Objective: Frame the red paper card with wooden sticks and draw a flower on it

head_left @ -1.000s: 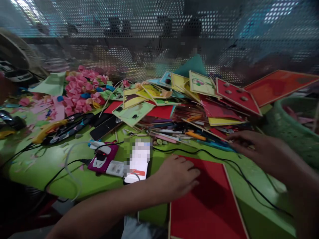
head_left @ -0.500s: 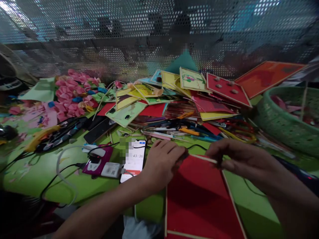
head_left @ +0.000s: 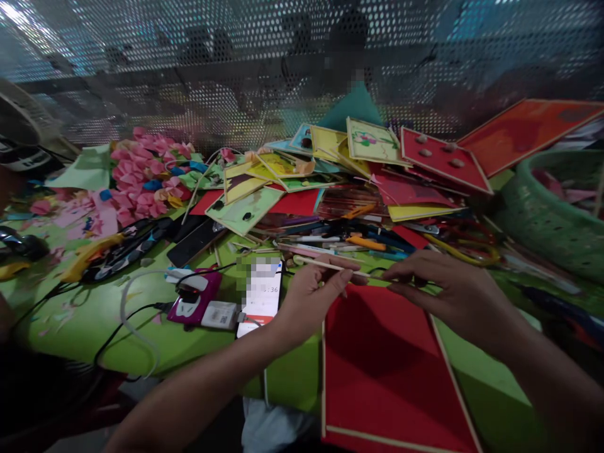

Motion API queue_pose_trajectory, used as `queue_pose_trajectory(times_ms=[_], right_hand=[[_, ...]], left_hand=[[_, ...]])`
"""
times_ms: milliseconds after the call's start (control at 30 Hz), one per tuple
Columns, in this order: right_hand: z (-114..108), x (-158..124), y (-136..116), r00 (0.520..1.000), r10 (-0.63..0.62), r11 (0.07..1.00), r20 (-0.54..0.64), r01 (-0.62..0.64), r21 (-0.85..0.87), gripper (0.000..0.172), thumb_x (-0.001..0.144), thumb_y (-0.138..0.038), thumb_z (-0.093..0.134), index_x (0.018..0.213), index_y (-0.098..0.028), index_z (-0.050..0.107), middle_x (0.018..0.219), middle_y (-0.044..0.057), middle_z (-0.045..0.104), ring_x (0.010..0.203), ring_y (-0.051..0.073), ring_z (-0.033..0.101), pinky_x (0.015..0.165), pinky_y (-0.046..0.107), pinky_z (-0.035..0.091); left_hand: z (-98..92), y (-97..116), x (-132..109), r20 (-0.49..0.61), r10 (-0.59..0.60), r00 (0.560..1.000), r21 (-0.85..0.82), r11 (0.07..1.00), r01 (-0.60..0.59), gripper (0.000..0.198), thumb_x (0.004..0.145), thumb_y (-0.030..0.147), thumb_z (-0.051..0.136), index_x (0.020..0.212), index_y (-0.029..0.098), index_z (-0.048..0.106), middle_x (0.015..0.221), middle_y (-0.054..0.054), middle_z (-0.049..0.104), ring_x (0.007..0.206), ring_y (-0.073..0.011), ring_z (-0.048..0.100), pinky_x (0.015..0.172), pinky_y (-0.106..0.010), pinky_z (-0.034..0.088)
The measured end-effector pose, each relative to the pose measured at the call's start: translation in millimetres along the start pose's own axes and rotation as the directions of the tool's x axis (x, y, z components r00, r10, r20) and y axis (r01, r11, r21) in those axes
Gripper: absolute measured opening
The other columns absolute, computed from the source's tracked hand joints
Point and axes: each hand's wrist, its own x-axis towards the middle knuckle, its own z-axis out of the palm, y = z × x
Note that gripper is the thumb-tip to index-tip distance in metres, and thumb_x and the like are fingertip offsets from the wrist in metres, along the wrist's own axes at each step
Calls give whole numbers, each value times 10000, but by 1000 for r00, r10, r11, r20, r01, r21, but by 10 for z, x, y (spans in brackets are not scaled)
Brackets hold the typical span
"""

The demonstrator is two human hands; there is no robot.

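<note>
The person's left hand (head_left: 311, 302) is nearly closed, thumb and fingers pinching a thin pale wooden stick (head_left: 317, 263). The right hand (head_left: 448, 292) is loosely curled, its thumb and fingertips drawn together on the stick's right end. The stick lies almost level between the two hands, above the far edge of a red board (head_left: 391, 371). That board rests on the green table (head_left: 189, 352) at the near side, pale wooden strips (head_left: 368, 436) along its left, right and near edges.

Just left of the left hand lies a phone (head_left: 259, 292) with a lit screen, and left of that a purple power strip (head_left: 212, 286) with a white adapter (head_left: 219, 314) plugged in. Beyond the hands spreads a row of pens (head_left: 365, 243), with yellow-handled scissors (head_left: 472, 255) to their right. Farther off are heaped framed cards (head_left: 375, 141), a green basket (head_left: 533, 214) at right and pink paper flowers (head_left: 136, 167) at left. A perforated metal screen (head_left: 264, 107) stands at the far side.
</note>
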Motion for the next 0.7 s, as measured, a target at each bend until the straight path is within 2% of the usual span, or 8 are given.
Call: queue_pose_trajectory(times_ms=[133,200,267,333,400,500,567,700], right_hand=[[-24,-22,38,999,-44,994,14,45,-96,194,977,-335,559,947,-233,721,931,71,734,870,231,691,760,338,498],[-43,-73,110,998,-39,987,41,45,-156,208,988,-335,538,951,-222,709,936,77,734,869,237,686,762,348,489],[-52,-155,220,997,-28,975,72,43,-217,215,995,-347,529,958,-221,699,942,74,735,864,240,683,761,360,483],[-39,-245,345,994,-16,963,104,43,-265,212,999,-355,525,978,-226,692,959,69,737,870,238,684,764,366,483],[-8,-313,449,991,-22,953,134,62,-297,206,1005,-343,516,993,-227,686,968,63,741,872,232,693,760,363,488],[45,-345,531,984,-81,932,158,131,-337,247,1020,-335,475,962,-221,686,924,56,743,827,224,706,703,353,500],[67,-336,546,982,-121,916,148,168,-363,296,1029,-340,439,932,-215,689,882,54,736,784,225,708,659,353,505],[77,-322,554,977,-157,903,143,201,-380,362,1039,-348,387,923,-214,702,873,60,733,760,225,711,638,359,513]], left_hand=[[-27,22,18,45,-30,999,59,998,27,249,940,405,581,1067,200,644,981,-48,753,870,-130,673,718,-247,487],[-91,55,32,-18,46,999,165,985,-42,304,941,402,582,1177,212,607,1038,-45,720,925,-130,654,769,-257,490],[-184,110,52,-143,196,970,317,938,-143,375,935,396,598,1263,219,552,1058,-40,685,938,-128,628,807,-268,485],[-282,176,74,-174,364,915,527,820,-226,305,932,377,609,1191,215,589,1077,-42,673,939,-129,609,836,-281,474],[-355,228,93,-51,421,906,736,629,-250,132,945,320,592,1009,225,656,1018,-20,694,961,-144,604,869,-307,441],[-401,234,117,108,321,941,909,352,-224,145,961,299,565,914,239,688,978,7,733,988,-173,617,894,-352,390],[-406,193,133,163,226,960,951,222,-214,174,970,309,546,929,242,700,999,10,749,996,-189,630,892,-369,379],[-422,97,169,211,112,971,970,100,-223,170,952,287,563,914,233,719,984,-2,757,989,-204,649,871,-369,389]])
